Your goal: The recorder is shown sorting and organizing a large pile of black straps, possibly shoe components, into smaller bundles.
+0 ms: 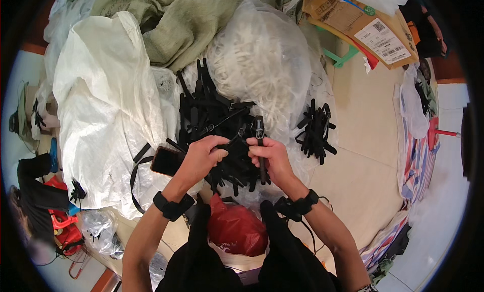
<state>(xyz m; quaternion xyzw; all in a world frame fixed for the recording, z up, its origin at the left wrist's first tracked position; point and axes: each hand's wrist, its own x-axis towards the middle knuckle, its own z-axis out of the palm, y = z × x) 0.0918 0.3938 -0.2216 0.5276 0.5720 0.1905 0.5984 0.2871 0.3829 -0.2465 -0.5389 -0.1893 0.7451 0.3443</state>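
Note:
My right hand [273, 158] is closed on a short black buckle strap [259, 128], which stands nearly upright with its metal buckle at the top. Opposite it, my left hand [205, 153] pinches the end of another black strap [236, 141], whose buckle points toward the right hand. Both hands are over a large heap of black straps [204, 113], several with small metal buckles. A smaller bunch of black straps [316, 133] lies apart to the right. Left of my left hand rests a smartphone [167, 161] with a dark screen, beside a long black band [134, 178].
A clear bag of white strips [257, 60] lies beyond the heap. A white sack [106, 110] is on the left, with a green-grey sack [186, 25] behind. Between my legs sits a red plastic bag [237, 229]. A cardboard box [370, 32] and another person [428, 27] are far right.

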